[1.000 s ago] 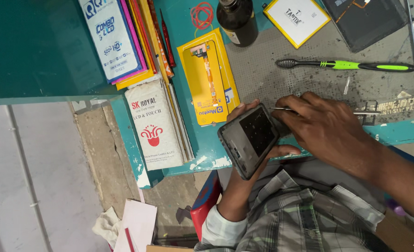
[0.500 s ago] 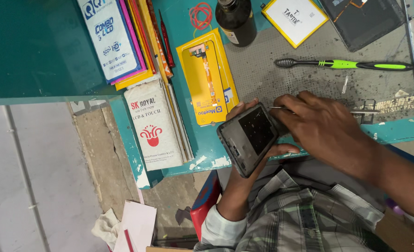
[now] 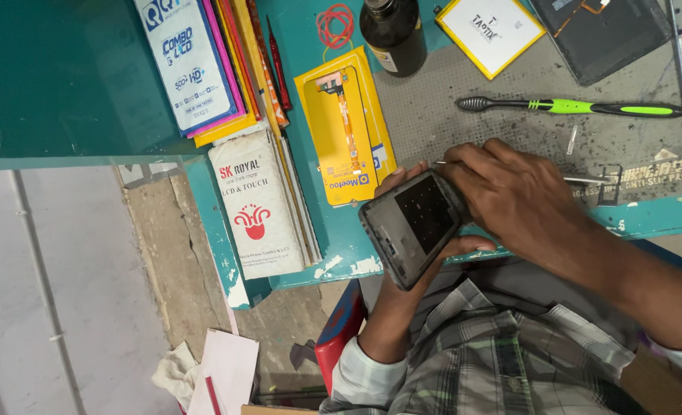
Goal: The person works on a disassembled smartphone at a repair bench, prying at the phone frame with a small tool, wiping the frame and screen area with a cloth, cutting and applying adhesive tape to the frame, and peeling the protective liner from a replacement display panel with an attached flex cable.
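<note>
My left hand point(image 3: 418, 253) is clamped round the phone frame point(image 3: 412, 225), held just off the table's near edge; right hand point(image 3: 521, 196) pinches thin tweezers point(image 3: 583, 180) at its top. Frame's light, stiff, prob fragile — grip by side rails. Beyond: green brush point(image 3: 579, 107), dark bottle point(image 3: 392, 32).

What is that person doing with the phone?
The person's left hand holds a dark phone frame at the edge of a teal workbench. The right hand presses a thin metal tool against the frame's top edge. A green-handled brush, a dark bottle and a yellow parts package lie nearby.
</note>
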`<state>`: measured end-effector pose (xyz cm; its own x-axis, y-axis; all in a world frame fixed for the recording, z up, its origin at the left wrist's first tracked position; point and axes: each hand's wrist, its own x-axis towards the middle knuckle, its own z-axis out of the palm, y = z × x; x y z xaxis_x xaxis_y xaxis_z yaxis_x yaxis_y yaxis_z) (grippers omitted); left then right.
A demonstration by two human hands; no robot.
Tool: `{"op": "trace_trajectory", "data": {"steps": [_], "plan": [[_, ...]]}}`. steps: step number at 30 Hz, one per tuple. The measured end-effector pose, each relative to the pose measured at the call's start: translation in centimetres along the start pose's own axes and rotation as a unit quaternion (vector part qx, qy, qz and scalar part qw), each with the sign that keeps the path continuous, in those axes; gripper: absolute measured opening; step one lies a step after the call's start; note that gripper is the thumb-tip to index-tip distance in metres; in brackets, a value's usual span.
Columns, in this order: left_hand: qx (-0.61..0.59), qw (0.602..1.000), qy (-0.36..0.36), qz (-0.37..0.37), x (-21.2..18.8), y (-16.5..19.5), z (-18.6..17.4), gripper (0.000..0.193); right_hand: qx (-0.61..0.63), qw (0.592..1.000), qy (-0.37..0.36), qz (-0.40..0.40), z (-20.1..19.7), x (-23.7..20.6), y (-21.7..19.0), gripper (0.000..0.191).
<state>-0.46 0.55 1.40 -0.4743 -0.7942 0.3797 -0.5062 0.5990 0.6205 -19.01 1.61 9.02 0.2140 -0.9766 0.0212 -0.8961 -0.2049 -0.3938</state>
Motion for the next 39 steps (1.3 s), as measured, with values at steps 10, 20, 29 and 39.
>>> {"op": "trace_trajectory", "data": {"steps": [10, 20, 29, 39], "plan": [[0.065, 0.998, -0.003, 0.028, 0.1, -0.4, 0.4, 0.104, 0.174, 0.973, 0.143, 0.054, 1.7, -1.5, 0.8, 0.020], [-0.218, 0.963, 0.153, 0.038, -0.8, 1.1, 1.4, 0.110, 0.075, 0.994, 0.037, 0.071, -0.4, -5.9, -0.1, 0.035], [-0.132, 0.981, 0.138, -0.001, 0.2, 0.3, 0.8, 0.099, -0.061, 0.996, 0.057, 0.004, 0.3, -4.5, -1.3, 0.048], [0.092, 0.995, 0.027, -0.032, 1.5, 1.9, -3.6, 0.089, -0.082, 0.996, 0.043, -0.019, 0.2, -4.0, -1.2, 0.043]]}}
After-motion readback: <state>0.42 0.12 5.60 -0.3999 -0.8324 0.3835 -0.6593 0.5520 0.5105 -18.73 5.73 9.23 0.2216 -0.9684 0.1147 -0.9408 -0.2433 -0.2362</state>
